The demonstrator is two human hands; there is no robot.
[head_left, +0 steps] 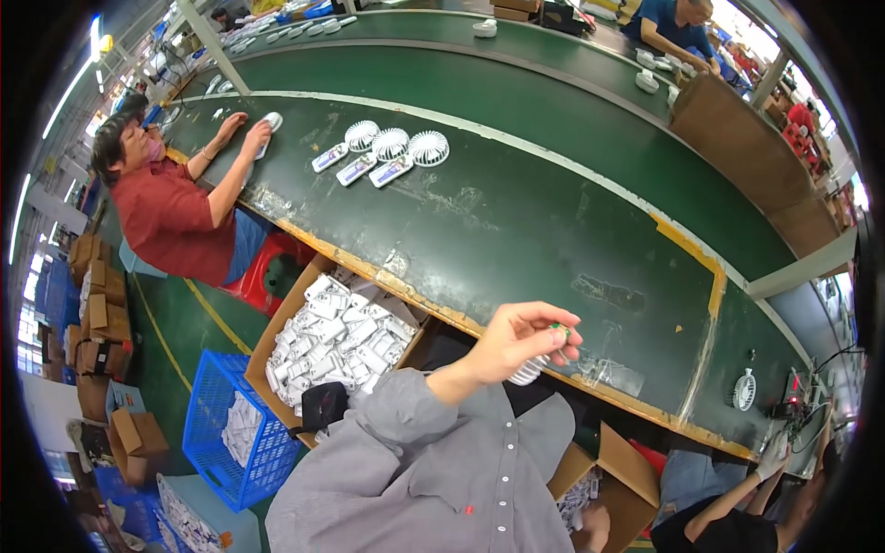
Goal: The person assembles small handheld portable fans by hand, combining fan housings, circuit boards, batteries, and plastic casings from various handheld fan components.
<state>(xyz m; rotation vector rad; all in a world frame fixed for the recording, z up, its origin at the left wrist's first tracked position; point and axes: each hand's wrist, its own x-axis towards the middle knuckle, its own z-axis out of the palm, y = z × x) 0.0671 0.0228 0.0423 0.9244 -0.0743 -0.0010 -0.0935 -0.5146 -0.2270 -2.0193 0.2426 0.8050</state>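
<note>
Pinching a small white fan (528, 372) at the edge of the worktop (516, 240), the left hand (533, 339) holds probably light, stiff plastic, best gripped by its rim. The right hand (597, 525) is at a carton (631, 465), its grip hidden.

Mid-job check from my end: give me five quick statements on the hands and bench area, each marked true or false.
1. The left hand pinches a small green part. True.
2. The right hand lies flat on the green workbench. False: it is down at an open carton holding whitish pieces.
3. Three white fans lie side by side on the workbench. True.
4. The blue crate is filled with red parts. False: the pieces in it are white.
5. A co-worker in dark red handles a white item. True.
</note>
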